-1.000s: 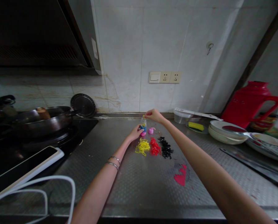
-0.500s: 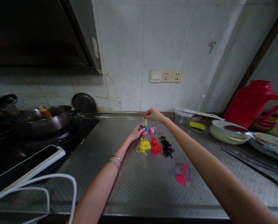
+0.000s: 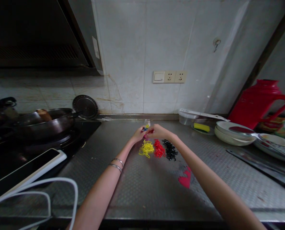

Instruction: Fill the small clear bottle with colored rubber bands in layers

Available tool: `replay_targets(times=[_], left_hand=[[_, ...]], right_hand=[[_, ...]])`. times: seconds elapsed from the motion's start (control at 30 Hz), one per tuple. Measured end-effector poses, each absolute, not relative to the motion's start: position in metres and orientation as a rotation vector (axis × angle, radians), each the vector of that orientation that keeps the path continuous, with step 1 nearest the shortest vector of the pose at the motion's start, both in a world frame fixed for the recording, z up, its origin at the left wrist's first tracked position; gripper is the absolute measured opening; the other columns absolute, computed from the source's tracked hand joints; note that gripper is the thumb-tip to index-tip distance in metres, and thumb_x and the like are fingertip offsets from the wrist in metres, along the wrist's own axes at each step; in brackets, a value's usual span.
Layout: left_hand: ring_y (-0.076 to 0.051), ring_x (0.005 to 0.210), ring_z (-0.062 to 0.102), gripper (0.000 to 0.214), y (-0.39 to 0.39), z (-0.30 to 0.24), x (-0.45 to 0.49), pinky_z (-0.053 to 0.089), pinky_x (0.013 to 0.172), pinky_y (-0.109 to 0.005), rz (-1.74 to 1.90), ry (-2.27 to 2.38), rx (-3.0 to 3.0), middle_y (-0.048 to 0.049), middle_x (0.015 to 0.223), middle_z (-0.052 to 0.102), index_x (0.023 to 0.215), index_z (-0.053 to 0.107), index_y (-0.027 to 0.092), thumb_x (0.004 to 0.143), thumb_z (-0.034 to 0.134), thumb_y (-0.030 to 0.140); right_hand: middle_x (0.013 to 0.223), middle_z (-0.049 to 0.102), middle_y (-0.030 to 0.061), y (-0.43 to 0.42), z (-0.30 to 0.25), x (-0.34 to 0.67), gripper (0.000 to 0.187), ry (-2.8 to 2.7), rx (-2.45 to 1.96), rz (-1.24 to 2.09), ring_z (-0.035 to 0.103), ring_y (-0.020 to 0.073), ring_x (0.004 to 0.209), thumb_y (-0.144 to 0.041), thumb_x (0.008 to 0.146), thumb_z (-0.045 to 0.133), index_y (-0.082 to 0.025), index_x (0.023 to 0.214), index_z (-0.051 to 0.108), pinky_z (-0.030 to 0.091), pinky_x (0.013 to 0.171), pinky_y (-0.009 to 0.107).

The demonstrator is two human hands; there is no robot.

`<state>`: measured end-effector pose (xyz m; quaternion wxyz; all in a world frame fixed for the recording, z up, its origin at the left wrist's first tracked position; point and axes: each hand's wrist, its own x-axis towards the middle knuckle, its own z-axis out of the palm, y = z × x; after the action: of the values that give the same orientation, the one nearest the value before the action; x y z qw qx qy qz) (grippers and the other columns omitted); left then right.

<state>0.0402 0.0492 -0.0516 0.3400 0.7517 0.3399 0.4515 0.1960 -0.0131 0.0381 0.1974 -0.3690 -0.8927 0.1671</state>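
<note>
**Bench** [image 3: 144, 191]: steel, carries everything listed.
**Right hand** [image 3: 159, 132]: has dropped from the bottle's mouth to just above the red pile [image 3: 159, 150]. Judged: one drop-in is over and the work is back at the piles. Fingers curled narrow; cannot tell whether they grip a band.
**Left hand** [image 3: 138, 136]: unmoved, fingers closed round the bottle's base.
**Yellow pile** [image 3: 146, 149], **black pile** [image 3: 170, 150]: unchanged.
**Bottle** [image 3: 147, 122]: upright, centre of frame. Only the rim shows, and the contents are blurred.
**Pink cap**: now hidden behind the right hand.
</note>
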Motion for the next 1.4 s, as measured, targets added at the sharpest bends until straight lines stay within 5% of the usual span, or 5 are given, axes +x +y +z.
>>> replay_targets(times=[0.2, 0.43, 1.4], left_hand=[[-0.015, 0.086, 0.056, 0.029, 0.048, -0.052, 0.041, 0.043, 0.081, -0.029, 1.218, 0.917, 1.924, -0.0077, 0.097, 0.060, 0.102, 0.051, 0.011, 0.074, 0.051, 0.019], [-0.016, 0.088, 0.056, 0.030, 0.053, -0.057, 0.040, 0.042, 0.083, -0.031, 1.213, 0.932, 1.931, -0.0080, 0.099, 0.060, 0.103, 0.052, 0.012, 0.075, 0.052, 0.021], [-0.017, 0.087, 0.057, 0.031, 0.048, -0.051, 0.041, 0.043, 0.083, -0.032, 1.186, 0.963, 1.917, -0.0095, 0.097, 0.060, 0.104, 0.051, 0.010, 0.075, 0.050, 0.020]], right_hand=[[0.086, 0.064, 0.0032, -0.032, 0.006, 0.203, 0.030, -2.611, -1.302, 0.168, 0.056, 0.0156, 0.076, -0.039, 0.068, 0.056, -0.024, 0.093, 0.065, 0.038, 0.062, 0.022], [0.093, 0.062, 0.0051, -0.038, -0.003, 0.203, 0.028, -2.706, -1.396, 0.045, 0.056, 0.0172, 0.080, -0.030, 0.069, 0.054, -0.021, 0.094, 0.063, 0.037, 0.060, 0.021], [0.071, 0.066, 0.0047, -0.028, -0.018, 0.198, 0.017, -2.267, -1.014, 0.553, 0.056, 0.0123, 0.063, -0.024, 0.070, 0.056, -0.013, 0.077, 0.067, 0.042, 0.063, 0.024]])
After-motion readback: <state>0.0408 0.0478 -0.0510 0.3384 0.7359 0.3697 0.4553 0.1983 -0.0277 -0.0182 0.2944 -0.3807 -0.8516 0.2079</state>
